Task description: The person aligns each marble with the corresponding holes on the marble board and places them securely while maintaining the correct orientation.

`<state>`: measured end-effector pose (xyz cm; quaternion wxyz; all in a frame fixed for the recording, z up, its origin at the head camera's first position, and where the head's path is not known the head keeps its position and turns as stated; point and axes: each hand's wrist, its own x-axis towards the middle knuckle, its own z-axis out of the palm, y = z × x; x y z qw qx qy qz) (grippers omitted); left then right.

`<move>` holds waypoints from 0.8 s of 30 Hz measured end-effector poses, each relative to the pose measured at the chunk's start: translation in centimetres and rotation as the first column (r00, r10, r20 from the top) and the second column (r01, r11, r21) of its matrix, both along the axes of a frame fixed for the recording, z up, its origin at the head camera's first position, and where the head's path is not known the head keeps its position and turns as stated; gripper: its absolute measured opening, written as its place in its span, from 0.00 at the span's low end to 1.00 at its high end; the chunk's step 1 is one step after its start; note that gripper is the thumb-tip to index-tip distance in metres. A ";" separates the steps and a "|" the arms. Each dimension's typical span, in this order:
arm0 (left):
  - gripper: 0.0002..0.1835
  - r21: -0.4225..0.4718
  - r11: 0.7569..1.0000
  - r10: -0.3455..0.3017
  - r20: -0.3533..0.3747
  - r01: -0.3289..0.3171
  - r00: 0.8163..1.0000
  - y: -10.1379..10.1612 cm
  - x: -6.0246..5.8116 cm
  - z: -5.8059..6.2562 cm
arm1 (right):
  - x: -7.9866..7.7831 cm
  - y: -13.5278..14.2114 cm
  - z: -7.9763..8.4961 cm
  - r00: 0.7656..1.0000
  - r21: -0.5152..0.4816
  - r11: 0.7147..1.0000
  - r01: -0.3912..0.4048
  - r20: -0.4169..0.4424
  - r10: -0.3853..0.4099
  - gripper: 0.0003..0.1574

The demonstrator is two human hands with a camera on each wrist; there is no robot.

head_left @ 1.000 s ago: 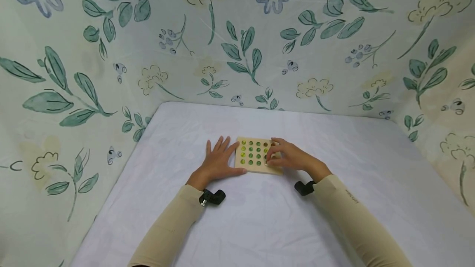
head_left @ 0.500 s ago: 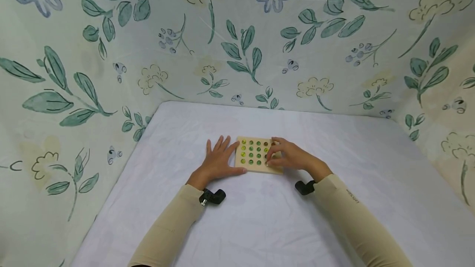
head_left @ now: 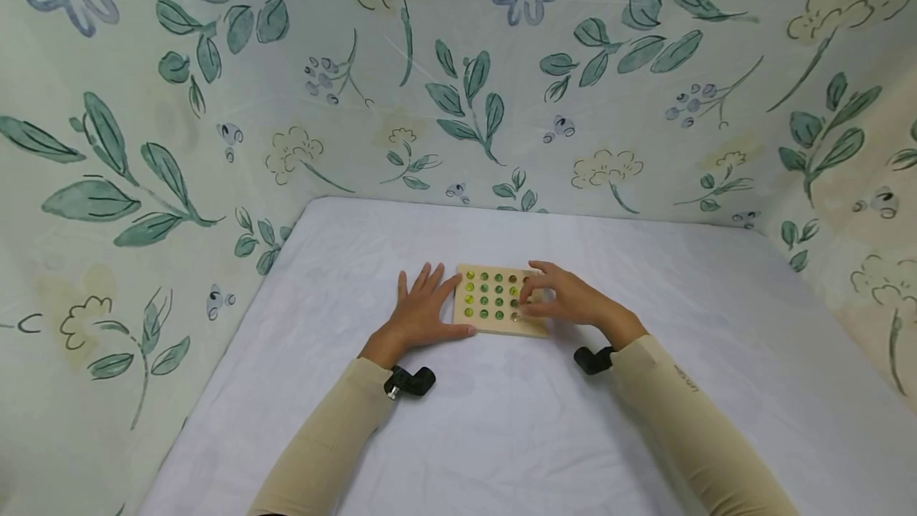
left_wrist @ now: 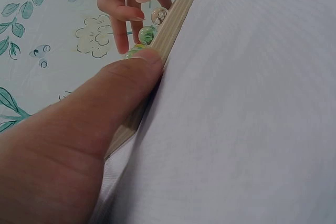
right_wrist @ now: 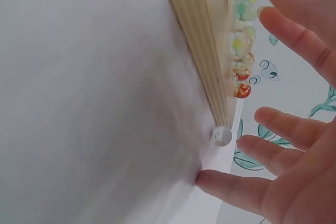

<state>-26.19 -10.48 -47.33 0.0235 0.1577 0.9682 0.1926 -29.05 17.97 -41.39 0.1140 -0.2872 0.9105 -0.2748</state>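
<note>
A pale wooden board (head_left: 494, 326) with rows of glass marbles lies on the white table. Its left column holds yellow marbles (head_left: 469, 300); green marbles (head_left: 491, 301) fill the columns beside it. My left hand (head_left: 421, 315) spreads its fingers at the board's left side, with the thumb against the near edge. Over the right part hovers my right hand (head_left: 569, 301), thumb and index slightly apart and nothing visible between them. Just off the fingertips sits a clear marble (left_wrist: 159, 15) in the near row. Red-orange marbles (right_wrist: 242, 88) show farther back. The right hand hides some marbles.
Another clear marble (right_wrist: 221, 136) shows by the board's far end in the right wrist view. White cloth covers the table (head_left: 501, 428). Flower-patterned fabric (head_left: 458, 86) hangs behind and at the sides.
My right hand has let go of the clear marble in the near row and shifted slightly right, uncovering it. The left hand and the board have stayed put.
</note>
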 end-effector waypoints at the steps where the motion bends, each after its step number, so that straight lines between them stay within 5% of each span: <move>1: 0.56 -0.001 1.000 -0.001 0.000 0.001 1.000 0.0 0.0 0.0 | 0.0 0.1 0.1 1.000 -0.004 1.000 0.004 -0.005 -0.004 0.07; 12: 0.56 0.008 1.000 -0.004 -0.017 0.004 1.000 -0.1 0.0 -0.3 | -1.0 1.5 0.2 0.994 0.032 0.994 0.108 0.009 -0.108 0.07; 24: 0.56 0.012 1.000 -0.002 -0.016 0.003 1.000 -0.2 0.0 -0.3 | -2.1 3.7 0.1 0.989 0.024 0.989 0.146 0.002 -0.146 0.19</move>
